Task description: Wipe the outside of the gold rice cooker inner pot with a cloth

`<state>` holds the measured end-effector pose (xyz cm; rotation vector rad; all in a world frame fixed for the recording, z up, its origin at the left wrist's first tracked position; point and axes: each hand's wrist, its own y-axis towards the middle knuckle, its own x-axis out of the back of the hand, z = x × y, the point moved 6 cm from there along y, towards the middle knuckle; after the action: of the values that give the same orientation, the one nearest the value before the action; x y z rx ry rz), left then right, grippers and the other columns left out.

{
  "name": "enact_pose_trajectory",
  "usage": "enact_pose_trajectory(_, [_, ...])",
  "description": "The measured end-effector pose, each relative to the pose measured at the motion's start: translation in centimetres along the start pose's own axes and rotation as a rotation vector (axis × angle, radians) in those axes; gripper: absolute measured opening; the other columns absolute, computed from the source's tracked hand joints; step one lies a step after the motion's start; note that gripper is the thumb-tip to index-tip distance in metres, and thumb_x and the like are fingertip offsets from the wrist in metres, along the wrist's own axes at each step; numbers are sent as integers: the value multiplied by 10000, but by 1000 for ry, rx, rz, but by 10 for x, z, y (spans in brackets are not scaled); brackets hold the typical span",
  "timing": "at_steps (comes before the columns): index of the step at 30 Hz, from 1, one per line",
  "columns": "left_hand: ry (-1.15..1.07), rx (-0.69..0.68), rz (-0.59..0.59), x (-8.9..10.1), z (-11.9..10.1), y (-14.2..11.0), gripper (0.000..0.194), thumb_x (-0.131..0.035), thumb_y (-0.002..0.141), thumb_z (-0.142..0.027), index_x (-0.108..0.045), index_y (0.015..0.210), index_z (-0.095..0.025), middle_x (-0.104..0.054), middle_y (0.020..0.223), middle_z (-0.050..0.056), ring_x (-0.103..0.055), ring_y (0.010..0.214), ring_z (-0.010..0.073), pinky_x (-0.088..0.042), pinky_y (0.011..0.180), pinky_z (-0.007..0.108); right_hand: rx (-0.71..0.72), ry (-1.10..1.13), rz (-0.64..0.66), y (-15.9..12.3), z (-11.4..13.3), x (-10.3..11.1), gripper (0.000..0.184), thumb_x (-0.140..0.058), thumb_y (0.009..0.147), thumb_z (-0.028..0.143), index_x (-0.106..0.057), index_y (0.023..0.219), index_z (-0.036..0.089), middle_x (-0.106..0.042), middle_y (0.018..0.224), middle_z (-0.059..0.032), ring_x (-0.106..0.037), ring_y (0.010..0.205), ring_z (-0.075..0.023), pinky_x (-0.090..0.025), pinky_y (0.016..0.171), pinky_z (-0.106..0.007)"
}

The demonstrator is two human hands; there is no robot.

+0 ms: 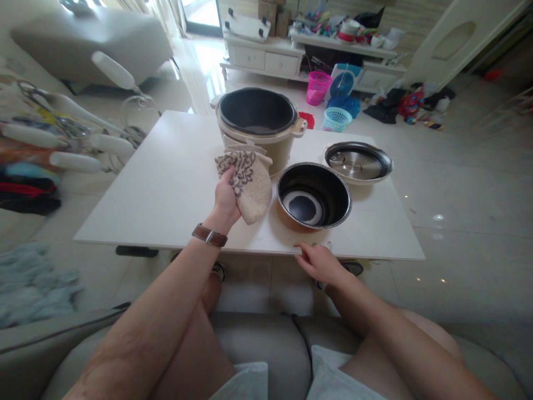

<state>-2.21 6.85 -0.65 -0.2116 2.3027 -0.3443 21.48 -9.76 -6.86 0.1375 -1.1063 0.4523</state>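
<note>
A beige cloth with a dark brown pattern hangs folded from my left hand, whose thumb presses on its front. Just behind the cloth stands a cream electric cooker, its top uncovered and its inside dark. To the right of the cloth sits a loose inner pot, black inside with a pale ring on its bottom. The cooker's round lid lies with its metal underside up behind that pot. My right hand is at the table's front edge below the pot, index finger extended and nothing in it.
All of these stand on a white table. Beyond it, pink and light blue plastic baskets rest on the tiled floor before a white cabinet. White lamp arms reach in at the left. A grey sofa is beneath me.
</note>
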Motion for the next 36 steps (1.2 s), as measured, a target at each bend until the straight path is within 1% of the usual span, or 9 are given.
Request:
enact_pose_trajectory(4, [26, -18, 17, -1, 0, 0, 313, -531, 979, -348, -745, 1139, -183, -818, 1158, 88, -700, 1289, 286, -537, 1152, 415, -218, 16, 171, 7, -28, -26, 564, -517, 997, 288, -509, 1546, 161, -785, 891, -80, -695, 832, -234, -410, 729, -305])
enact_pose_trajectory(9, [35, -18, 19, -1, 1, 0, 312, -538, 980, -354, -745, 1144, -185, -819, 1142, 88, -704, 1281, 285, -549, 1139, 411, -239, 182, 233, 15, -40, -32, 652, -551, 959, 259, -460, 1596, 150, -748, 806, -41, -640, 740, -201, -399, 709, -293])
enact_pose_trajectory(14, [58, -7, 6, 0, 3, -1, 300, -540, 973, -359, -744, 1115, -191, -819, 1132, 90, -700, 1284, 286, -558, 1131, 419, -102, 467, 436, 12, -17, -42, 317, -648, 905, 322, -808, 1138, 177, -609, 642, 29, -502, 614, -131, -354, 638, -264])
enact_pose_trajectory(17, [73, -14, 6, 0, 3, -1, 286, -555, 962, -375, -744, 1082, -198, -815, 1147, 93, -690, 1300, 288, -559, 1130, 419, -105, 607, 432, 13, -14, -37, 256, -694, 871, 382, -818, 872, 158, -520, 574, 50, -440, 570, -108, -322, 593, -256])
enact_pose_trajectory(22, [71, -5, -2, 0, 3, -2, 285, -546, 965, -373, -740, 1078, -196, -813, 1154, 96, -686, 1306, 291, -557, 1132, 433, -174, 421, 135, 24, -26, -21, 460, -694, 856, 268, -731, 1300, 152, -609, 697, 28, -540, 660, -142, -373, 666, -269])
enact_pose_trajectory(28, [70, 3, 8, -4, 3, -5, 316, -522, 982, -369, -737, 1133, -193, -810, 1170, 91, -685, 1307, 286, -551, 1142, 433, -187, 340, 245, 33, -1, -41, 840, -718, 871, 295, -398, 1643, 208, -686, 796, 8, -579, 725, -170, -382, 690, -272])
enact_pose_trajectory(32, [82, -1, 14, -6, 4, -7, 327, -522, 991, -367, -734, 1172, -195, -804, 1201, 81, -684, 1310, 278, -537, 1152, 413, -26, 509, 535, 35, 36, -52, 345, -757, 835, 360, -812, 1122, 175, -629, 671, 29, -526, 642, -126, -357, 635, -254])
enact_pose_trajectory(34, [75, -4, 22, -6, 5, -7, 338, -516, 995, -361, -733, 1190, -192, -804, 1205, 82, -688, 1306, 280, -534, 1153, 416, 0, 652, 591, 36, 44, -50, 231, -746, 835, 378, -807, 854, 156, -582, 605, 42, -495, 592, -104, -353, 601, -242])
enact_pose_trajectory(36, [67, -4, 26, -7, 5, -7, 347, -510, 996, -355, -734, 1202, -188, -805, 1202, 88, -692, 1300, 285, -535, 1151, 421, -41, 721, 499, 41, 39, -44, 176, -766, 800, 330, -772, 824, 157, -592, 618, 49, -505, 592, -100, -367, 594, -232])
